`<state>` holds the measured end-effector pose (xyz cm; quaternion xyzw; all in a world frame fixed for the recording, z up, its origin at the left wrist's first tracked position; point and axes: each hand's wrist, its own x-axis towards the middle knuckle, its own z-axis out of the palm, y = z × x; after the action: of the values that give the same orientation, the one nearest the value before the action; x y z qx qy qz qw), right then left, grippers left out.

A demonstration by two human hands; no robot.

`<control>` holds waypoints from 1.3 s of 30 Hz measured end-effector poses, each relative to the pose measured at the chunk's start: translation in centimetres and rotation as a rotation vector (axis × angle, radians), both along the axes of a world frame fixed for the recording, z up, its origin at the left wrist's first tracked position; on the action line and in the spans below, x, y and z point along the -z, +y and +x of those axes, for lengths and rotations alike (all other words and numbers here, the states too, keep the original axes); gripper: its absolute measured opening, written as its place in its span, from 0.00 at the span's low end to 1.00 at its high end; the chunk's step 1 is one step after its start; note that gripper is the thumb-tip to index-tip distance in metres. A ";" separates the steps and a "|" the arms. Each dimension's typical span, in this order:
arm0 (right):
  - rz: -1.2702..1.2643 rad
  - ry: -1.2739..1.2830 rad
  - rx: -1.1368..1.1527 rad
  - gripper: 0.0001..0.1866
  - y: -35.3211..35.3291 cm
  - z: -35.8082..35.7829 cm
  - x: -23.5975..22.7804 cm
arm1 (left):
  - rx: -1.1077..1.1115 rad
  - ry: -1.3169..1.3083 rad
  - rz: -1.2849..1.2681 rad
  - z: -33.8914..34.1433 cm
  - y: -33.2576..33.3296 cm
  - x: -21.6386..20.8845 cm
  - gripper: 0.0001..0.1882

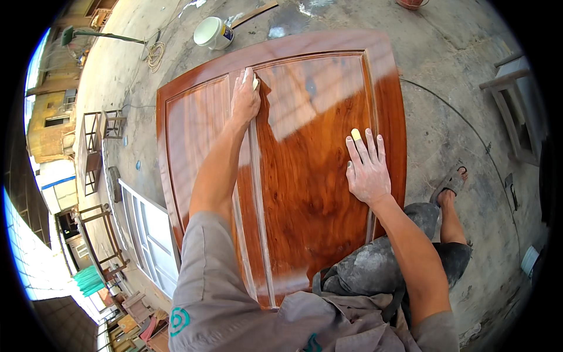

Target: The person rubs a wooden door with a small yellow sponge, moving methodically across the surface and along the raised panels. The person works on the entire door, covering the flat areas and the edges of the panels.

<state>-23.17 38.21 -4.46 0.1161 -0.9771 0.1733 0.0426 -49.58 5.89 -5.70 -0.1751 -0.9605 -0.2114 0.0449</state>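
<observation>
A large reddish-brown wooden panel [316,193] with raised mouldings lies in front of me, glossy in places and hazed with pale dust in others. At its far side, my left hand [246,98] presses along a moulding groove, the fingers bunched together. Something small and pale shows at those fingertips, but I cannot make out what it is. My right hand [369,173] rests flat on the panel near its right moulding, fingers spread and holding nothing. Whitish dust coats both hands. Yellow tape [355,134] wraps one right fingertip.
Beyond the panel stand a white bucket [214,33] and a wooden strip [254,14]. A pale frame [151,237] lies at left, near stools [105,124]. A dark cable [454,103] crosses the concrete floor at right, near a wooden stand [516,108].
</observation>
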 end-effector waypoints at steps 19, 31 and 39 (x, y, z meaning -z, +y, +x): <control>-0.026 0.021 0.031 0.33 -0.5 0.5 0.4 | -0.094 -0.205 0.036 6.7 0.5 -1.8 0.34; -0.727 -0.025 0.178 0.28 -2.9 8.9 -3.1 | -0.297 -0.477 0.685 36.3 11.1 -7.8 0.45; -1.410 -0.748 0.519 0.40 -1.7 17.5 -6.2 | -0.637 -0.951 1.385 41.2 15.2 -7.5 0.20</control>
<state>-5.65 36.51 1.71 -0.2313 -0.5851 0.7553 -0.1834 -8.35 21.11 1.79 0.2721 -0.5381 -0.7708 -0.2055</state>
